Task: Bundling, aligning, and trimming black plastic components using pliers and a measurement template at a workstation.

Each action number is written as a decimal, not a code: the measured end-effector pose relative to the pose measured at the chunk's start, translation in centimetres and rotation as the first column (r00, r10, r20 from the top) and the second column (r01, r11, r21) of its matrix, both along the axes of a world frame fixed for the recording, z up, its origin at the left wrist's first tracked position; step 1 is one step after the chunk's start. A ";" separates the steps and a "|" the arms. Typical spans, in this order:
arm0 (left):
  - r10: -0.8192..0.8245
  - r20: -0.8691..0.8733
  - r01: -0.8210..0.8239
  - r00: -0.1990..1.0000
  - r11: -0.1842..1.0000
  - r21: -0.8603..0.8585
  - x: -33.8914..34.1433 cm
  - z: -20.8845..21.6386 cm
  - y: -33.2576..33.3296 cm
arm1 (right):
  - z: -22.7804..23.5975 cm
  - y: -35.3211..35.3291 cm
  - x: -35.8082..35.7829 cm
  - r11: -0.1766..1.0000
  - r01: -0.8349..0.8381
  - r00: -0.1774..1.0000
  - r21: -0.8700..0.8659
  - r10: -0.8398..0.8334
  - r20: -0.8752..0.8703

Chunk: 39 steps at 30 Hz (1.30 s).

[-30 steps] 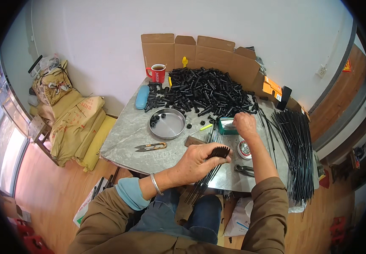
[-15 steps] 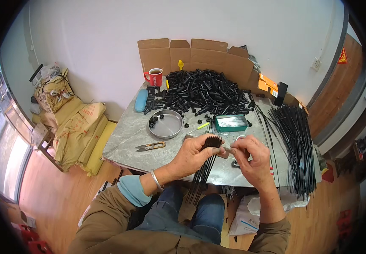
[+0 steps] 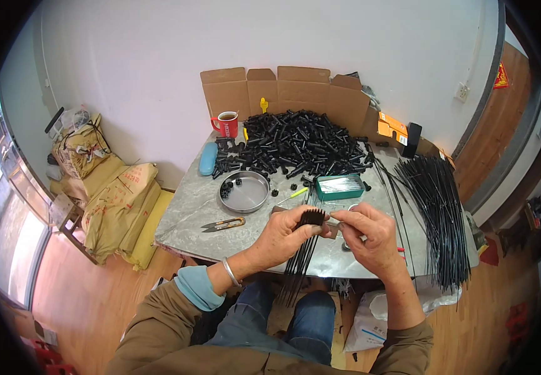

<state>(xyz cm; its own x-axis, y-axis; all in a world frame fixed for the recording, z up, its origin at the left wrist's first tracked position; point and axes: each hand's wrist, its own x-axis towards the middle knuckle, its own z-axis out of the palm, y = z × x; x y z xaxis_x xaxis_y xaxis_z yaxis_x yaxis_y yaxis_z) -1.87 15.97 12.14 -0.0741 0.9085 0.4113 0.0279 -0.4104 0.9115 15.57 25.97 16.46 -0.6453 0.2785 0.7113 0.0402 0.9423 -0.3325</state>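
My left hand [image 3: 288, 232] is closed around a bundle of thin black rods [image 3: 295, 272]. Their upper ends line up in a comb-like row above my thumb, and the lower lengths hang past the table's front edge toward my knees. Just to the right, my right hand [image 3: 370, 236] is pinched, thumb against forefinger, close to the row of ends. Whatever lies between those fingertips is too small to make out. Behind the hands sits a green box [image 3: 340, 187] of fine pale pieces, with a yellow-green pen-like tool [image 3: 298, 193] beside it.
A heap of black plastic parts [image 3: 308, 142] covers the table's back, before a cardboard screen [image 3: 301, 84]. Leftward are a red mug [image 3: 227, 127], blue case [image 3: 208, 159], round metal tray [image 3: 245, 205] and thread snips [image 3: 223, 224]. Many long black rods [image 3: 436, 219] overhang the right edge.
The row of rod ends in my left hand has tipped flatter and looks wider. My right fingertips have shifted slightly left, nearer the row. The whole view has shifted a little.
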 end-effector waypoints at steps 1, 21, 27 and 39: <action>-0.024 -0.019 0.024 1.000 1.000 0.000 0.1 0.1 0.0 | 0.5 0.1 0.0 1.000 0.001 1.000 -0.002 -0.001 0.000; -0.165 -0.030 0.159 0.986 0.978 -0.133 -0.6 1.4 -0.7 | 1.9 -0.4 -0.6 0.987 -0.103 0.992 -0.122 0.111 0.065; -0.164 -0.113 0.151 0.980 0.982 -0.117 -1.3 0.7 -0.5 | 2.0 -1.0 -1.9 0.953 -0.137 0.988 -0.270 0.150 0.026; -0.136 -0.312 0.119 0.940 0.990 -0.074 -2.7 2.2 -1.0 | 2.8 -0.1 -2.7 0.973 -0.209 0.965 -0.102 0.222 0.140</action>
<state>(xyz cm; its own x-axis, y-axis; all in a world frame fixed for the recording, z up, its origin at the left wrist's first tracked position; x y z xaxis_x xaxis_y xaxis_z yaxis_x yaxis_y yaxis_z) -4.60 14.94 14.34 0.1696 0.9231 0.3451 0.2681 -0.3802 0.8852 12.83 25.85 19.23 -0.7939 0.1762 0.5820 -0.1057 0.9025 -0.4176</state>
